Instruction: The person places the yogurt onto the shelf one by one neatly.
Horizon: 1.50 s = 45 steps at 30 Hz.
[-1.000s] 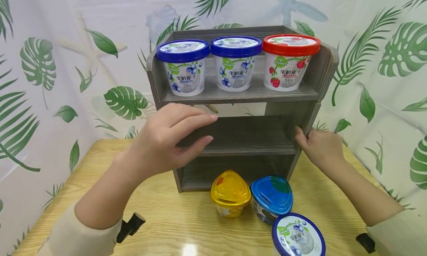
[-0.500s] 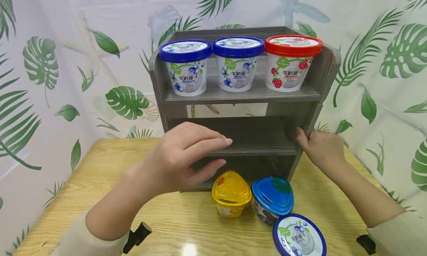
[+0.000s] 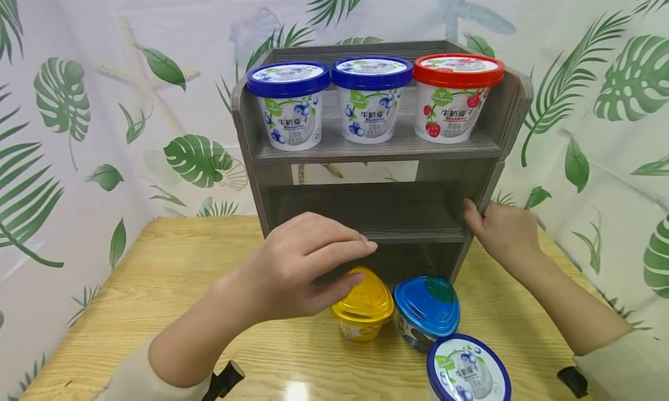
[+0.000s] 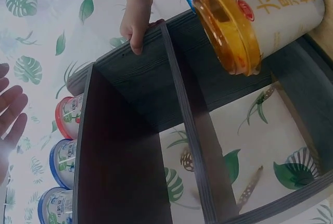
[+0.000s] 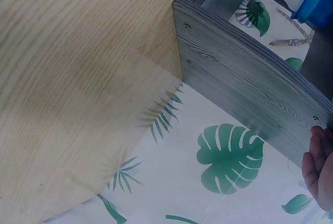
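My left hand (image 3: 308, 267) is in the air before the lower left of the grey wooden shelf (image 3: 376, 154), its fingers loosely extended and holding nothing. Behind its thumb, partly covered, stands a tub with a yellow lid (image 3: 368, 299); whether they touch I cannot tell. My right hand (image 3: 507, 232) grips the shelf's right side panel, thumb on the inner face, and the right wrist view shows its fingers (image 5: 315, 164) against the outer face. Touching or close beside the yellow tub is one with a blue lid (image 3: 428, 308), and a round blueberry tub (image 3: 467, 369) sits in front.
On the top tier stand two blueberry tubs with blue lids (image 3: 288, 105) (image 3: 371, 102) and a strawberry tub with a red lid (image 3: 455, 102). The middle tier (image 3: 376, 206) is dark inside. A wooden table (image 3: 183, 262) carries everything, with leaf-patterned cloth (image 3: 130, 99) behind.
My left hand has come down and to the right, from before the upper left of the shelf to beside the yellow tub. My right hand and the tubs stay put.
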Each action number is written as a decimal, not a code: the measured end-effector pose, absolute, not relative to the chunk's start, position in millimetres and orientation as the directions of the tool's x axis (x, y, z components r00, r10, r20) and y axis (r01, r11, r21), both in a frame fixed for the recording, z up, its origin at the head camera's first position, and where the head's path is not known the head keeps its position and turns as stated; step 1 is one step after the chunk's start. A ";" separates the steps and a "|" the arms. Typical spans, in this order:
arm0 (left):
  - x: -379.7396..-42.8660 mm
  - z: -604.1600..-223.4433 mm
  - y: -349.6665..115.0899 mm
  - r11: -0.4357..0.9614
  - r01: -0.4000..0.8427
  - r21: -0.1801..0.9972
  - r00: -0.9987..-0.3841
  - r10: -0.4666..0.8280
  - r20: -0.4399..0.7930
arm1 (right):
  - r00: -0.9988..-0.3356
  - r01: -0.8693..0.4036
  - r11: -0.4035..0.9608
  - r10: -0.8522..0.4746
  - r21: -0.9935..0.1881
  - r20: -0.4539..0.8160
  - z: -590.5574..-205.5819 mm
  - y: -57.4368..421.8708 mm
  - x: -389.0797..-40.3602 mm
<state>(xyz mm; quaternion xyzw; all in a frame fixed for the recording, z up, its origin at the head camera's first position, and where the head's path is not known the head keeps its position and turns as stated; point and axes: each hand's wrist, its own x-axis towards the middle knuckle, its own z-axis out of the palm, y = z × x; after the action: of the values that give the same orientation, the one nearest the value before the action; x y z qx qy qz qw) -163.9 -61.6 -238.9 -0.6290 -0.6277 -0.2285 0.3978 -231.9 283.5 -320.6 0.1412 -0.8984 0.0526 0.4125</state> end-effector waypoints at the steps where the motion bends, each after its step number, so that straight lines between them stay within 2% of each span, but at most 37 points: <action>1: -163.8 -240.2 -61.0 0.104 0.972 -0.212 0.106 0.610 0.785 | -0.623 -0.296 0.955 -0.208 0.018 0.754 -320.3 283.7 -231.7; 5: -164.8 -245.5 -58.8 0.101 0.973 -0.206 0.101 0.617 0.781 | -0.636 -0.292 0.956 -0.200 0.008 0.745 -320.5 284.2 -231.4; 13: -167.9 -263.1 -56.4 0.101 0.979 -0.175 0.069 0.646 0.760 | -0.597 -0.295 0.955 -0.209 0.030 0.774 -320.9 283.6 -233.6; 24: -174.5 -286.3 -57.1 0.115 0.983 -0.144 0.027 0.684 0.729 | -0.619 -0.284 0.959 -0.200 0.021 0.760 -318.8 283.4 -233.5; 32: -175.8 -304.1 -57.1 0.131 0.983 -0.126 -0.007 0.720 0.694 | -0.609 -0.289 0.957 -0.208 0.031 0.766 -319.7 282.7 -232.8; 45: -178.1 -328.8 -59.3 0.155 0.980 -0.127 -0.036 0.759 0.650 | -0.624 -0.290 0.957 -0.205 0.021 0.754 -319.7 284.3 -233.1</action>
<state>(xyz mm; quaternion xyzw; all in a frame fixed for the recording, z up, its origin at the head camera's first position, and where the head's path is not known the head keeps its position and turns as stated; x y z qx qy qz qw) -178.1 -59.3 -328.8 -0.6244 -0.6964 -0.1813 0.3038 -233.1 284.3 -319.7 0.1375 -0.8997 0.0513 0.4110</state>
